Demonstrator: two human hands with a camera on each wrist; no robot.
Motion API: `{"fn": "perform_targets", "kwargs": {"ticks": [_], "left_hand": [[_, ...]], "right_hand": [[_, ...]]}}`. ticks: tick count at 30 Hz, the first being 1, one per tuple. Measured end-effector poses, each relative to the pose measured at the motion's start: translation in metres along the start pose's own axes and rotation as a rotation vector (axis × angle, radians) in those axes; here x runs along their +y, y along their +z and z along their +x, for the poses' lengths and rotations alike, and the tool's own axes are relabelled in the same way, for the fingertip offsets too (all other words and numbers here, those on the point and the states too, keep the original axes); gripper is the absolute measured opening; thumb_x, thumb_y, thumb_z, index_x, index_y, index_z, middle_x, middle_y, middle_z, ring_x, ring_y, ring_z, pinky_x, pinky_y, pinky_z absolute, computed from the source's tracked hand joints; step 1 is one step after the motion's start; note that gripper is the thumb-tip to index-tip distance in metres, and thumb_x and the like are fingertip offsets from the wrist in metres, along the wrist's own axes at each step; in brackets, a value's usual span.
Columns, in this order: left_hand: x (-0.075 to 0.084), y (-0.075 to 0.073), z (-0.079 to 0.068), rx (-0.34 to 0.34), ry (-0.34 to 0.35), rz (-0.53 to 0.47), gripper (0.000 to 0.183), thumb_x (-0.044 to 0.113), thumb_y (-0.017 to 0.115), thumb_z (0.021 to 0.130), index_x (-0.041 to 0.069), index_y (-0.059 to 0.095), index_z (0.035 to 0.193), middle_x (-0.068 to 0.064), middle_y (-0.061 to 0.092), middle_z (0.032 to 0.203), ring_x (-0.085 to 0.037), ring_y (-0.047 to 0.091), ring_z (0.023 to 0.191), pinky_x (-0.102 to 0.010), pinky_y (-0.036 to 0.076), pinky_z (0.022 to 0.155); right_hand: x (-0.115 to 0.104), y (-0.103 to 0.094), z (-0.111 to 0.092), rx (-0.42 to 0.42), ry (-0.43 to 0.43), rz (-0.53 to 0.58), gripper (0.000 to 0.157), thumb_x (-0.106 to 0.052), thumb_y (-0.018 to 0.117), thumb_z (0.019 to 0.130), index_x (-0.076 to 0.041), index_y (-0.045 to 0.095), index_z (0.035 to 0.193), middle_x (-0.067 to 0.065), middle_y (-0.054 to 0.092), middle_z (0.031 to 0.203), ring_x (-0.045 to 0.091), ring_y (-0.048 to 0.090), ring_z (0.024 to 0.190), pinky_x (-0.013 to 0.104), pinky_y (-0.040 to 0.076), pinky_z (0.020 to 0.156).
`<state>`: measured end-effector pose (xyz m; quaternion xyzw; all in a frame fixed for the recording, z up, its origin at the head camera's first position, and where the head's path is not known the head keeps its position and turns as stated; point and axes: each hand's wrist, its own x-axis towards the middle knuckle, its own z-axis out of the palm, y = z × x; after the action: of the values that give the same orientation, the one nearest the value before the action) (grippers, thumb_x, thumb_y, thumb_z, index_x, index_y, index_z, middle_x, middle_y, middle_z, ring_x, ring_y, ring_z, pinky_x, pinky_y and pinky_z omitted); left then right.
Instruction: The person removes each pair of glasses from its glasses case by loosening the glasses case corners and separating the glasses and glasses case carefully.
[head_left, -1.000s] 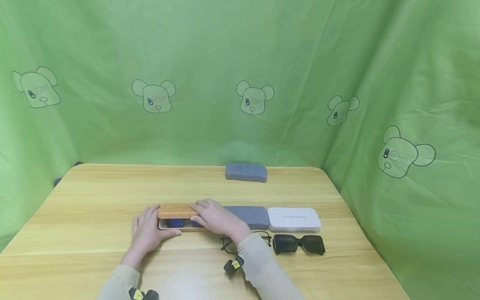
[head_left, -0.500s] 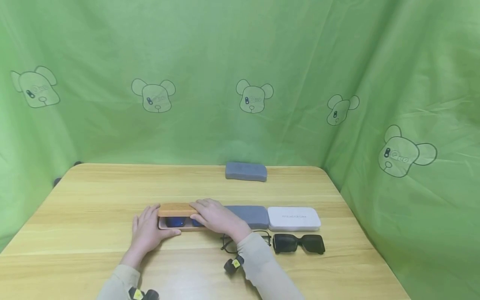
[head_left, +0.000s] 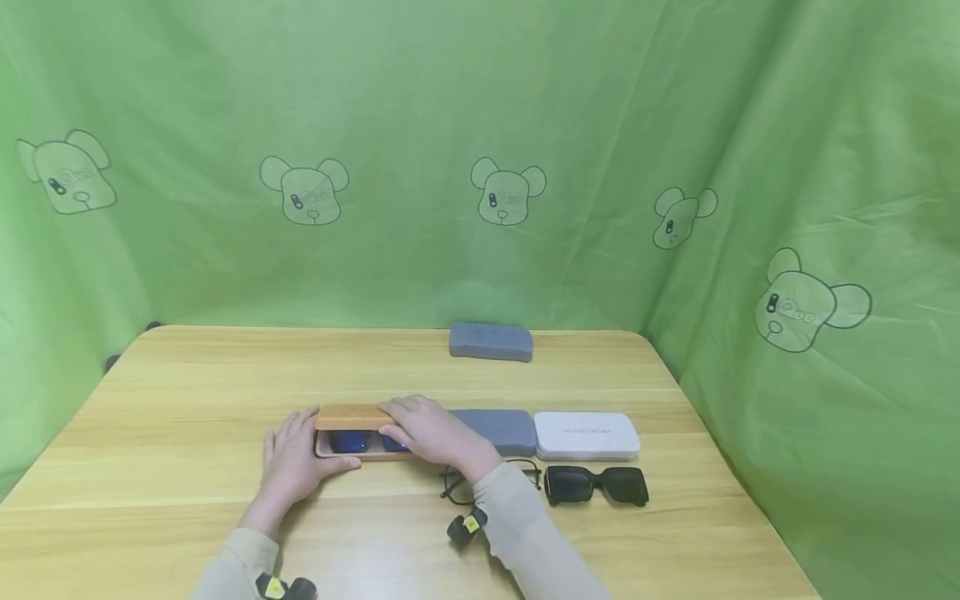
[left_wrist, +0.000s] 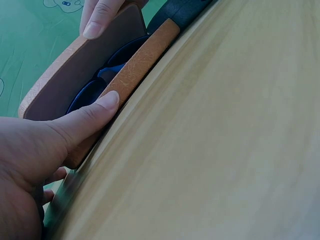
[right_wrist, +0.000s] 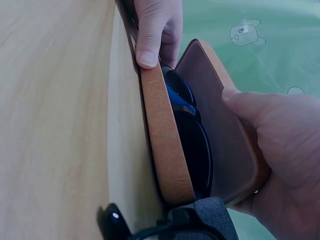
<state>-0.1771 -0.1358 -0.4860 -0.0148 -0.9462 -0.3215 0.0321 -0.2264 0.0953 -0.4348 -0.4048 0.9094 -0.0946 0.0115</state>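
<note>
Lower centre, the left hand (head_left: 292,467) gripped the orange glasses case (right_wrist: 166,135), right hand (head_left: 435,433) pinching its part-open lid (head_left: 347,417), blue-lensed sunglasses (head_left: 349,441) inside!

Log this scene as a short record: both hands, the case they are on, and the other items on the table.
left hand: grips left end of the orange case, thumb on its base
right hand: holds the lid
lid state: partly open
inside: blue-lensed glasses
row to the right: grey case, then white case
nearer the person: black-framed glasses, black sunglasses
far edge: second grey case
</note>
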Motion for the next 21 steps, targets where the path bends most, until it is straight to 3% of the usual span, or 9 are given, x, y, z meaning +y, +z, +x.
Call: {"fn": "perform_targets", "kwargs": {"ticks": [14,21], "left_hand": [[-0.0006,0.0009,0.0004,-0.004,-0.012,0.008,0.111,0.061,0.079,0.066,-0.006,0.038,0.143,-0.028,0.028,0.154,-0.049,0.015,0.145,-0.071,-0.003,0.115],[-0.0011,0.0024,0.0005,0.000,-0.010,0.013,0.110,0.061,0.079,0.065,-0.007,0.038,0.142,-0.029,0.029,0.153,-0.049,0.015,0.145,-0.071,-0.002,0.115]], "right_hand": [[0.0019,0.0008,0.0029,0.045,0.028,0.071,0.047,-0.040,0.037,0.105,-0.011,0.052,0.138,0.006,0.062,0.134,0.022,0.057,0.127,0.034,0.043,0.112],[-0.0011,0.0025,0.0008,0.083,0.050,0.026,0.048,-0.042,0.037,0.104,-0.011,0.053,0.137,0.006,0.063,0.133,0.022,0.058,0.125,0.035,0.044,0.111]]}}
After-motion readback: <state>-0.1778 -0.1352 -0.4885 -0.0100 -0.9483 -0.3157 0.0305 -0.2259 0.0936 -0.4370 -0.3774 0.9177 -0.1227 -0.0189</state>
